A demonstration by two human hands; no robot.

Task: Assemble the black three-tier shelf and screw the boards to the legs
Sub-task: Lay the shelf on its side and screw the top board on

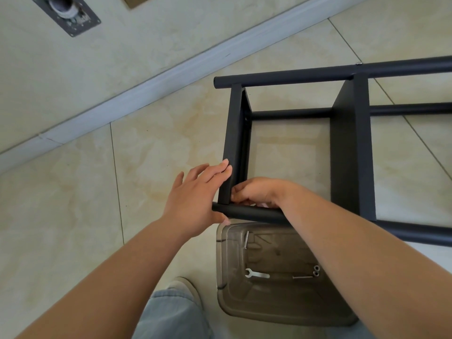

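Black three-tier shelf (352, 148): on its side on the floor, right half of frame, running off the right edge. Round matte tube legs, flat thin boards with folded edges; two boards in view, both set between the legs.

End board (232, 143): centre of frame, running down to the near leg (254, 214) at lower centre.

Left hand (195, 199): lower centre, fingers straight and flat against the outer face of the end board, thumb under the leg end. Bracing, not gripping.

Right hand (259, 192): just right of the board's lower corner, fingers curled inward at the joint of board and leg. Looks like a pinch on a fastener; item itself hidden, so cannot tell what is held.

Step in hand, as judged: starting or tightening a screw at this corner. Best done with board kept square and pressed tight to the leg, hole lined up, screw started by fingers without cross-threading, final tightening left to the wrench.

Clear plastic bin (269, 311): bottom centre, smoky, rounded corners, glossy. Inside: flat stamped steel wrench (256, 274), long bolts (245, 239), small barrel nuts (316, 270).

Floor tiles (73, 192): cream, polished, marbled. Pale skirting strip (146, 89) diagonal across upper left. Metal floor plate (71, 13) at top left.
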